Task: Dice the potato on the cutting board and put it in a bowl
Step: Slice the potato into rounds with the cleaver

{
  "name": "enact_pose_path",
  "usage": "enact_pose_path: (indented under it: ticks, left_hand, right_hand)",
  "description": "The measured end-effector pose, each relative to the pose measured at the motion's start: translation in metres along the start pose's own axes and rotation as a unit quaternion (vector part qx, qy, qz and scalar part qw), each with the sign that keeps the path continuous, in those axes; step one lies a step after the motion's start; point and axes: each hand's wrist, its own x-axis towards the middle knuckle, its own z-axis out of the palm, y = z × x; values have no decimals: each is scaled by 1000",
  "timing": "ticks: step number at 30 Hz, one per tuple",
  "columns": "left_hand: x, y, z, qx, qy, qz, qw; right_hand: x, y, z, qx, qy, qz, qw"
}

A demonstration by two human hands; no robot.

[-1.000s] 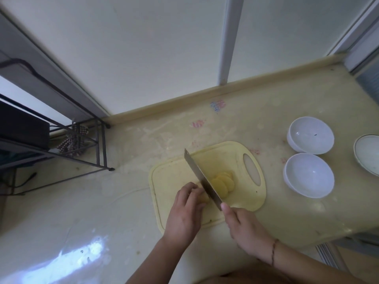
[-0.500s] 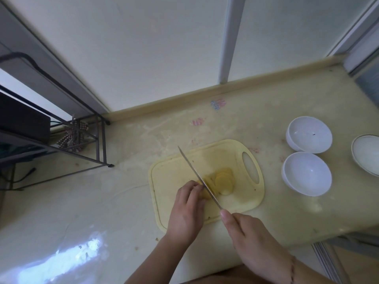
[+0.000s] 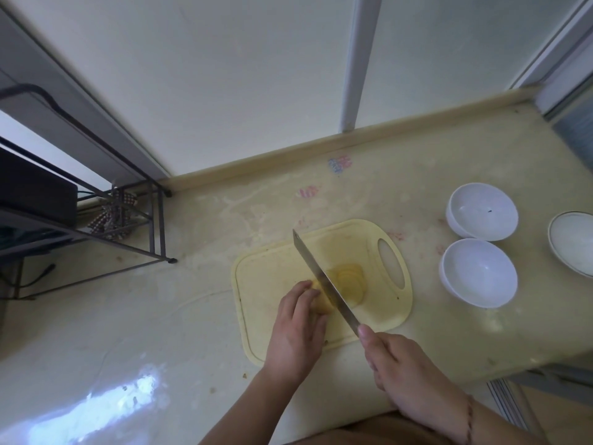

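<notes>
Yellow board [image 3: 272, 277]: potato [image 3: 322, 303] pinned by left hand [image 3: 296, 329]; slices [image 3: 349, 279] beside it. Right hand [image 3: 407, 370] grasps knife [image 3: 324, 281]. Slicing partway; dicing pending; 3 bowls [image 3: 479, 273] unfilled.

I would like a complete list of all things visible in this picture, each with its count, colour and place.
cutting board: one, pale yellow, on the counter, centre
potato: one uncut piece, yellow, on the board under the left fingers
potato slices: a few, exact count unclear, yellow, on the board right of the blade
knife: one, steel blade, across the board between piece and slices
bowls: two, white, right of the board, one behind the other
dish: one, white with dark rim, at the right edge
counter: one, cream
wire rack: one, dark metal, left side
checked cloth: one, on the rack
left hand: holds the potato
right hand: grips the knife handle
</notes>
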Motion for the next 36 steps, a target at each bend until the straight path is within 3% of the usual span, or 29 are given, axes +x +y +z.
enact_pose_path:
  ticks: [8, 18, 26, 36]
  left_hand:
    - [-8, -6, -3, 17, 10, 7, 1000]
    - [-8, -6, -3, 7, 14, 14, 1000]
    - [-7, -10, -3, -2, 20, 23, 1000]
    - [-5, -12, -2, 2, 11, 32, 999]
  right_hand:
    - [18, 11, 7, 12, -19, 40, 999]
    - [13, 7, 2, -5, -33, 26, 999]
    - [-12, -17, -1, -39, -8, -21, 999]
    - [-17, -17, 3, -53, 21, -20, 998]
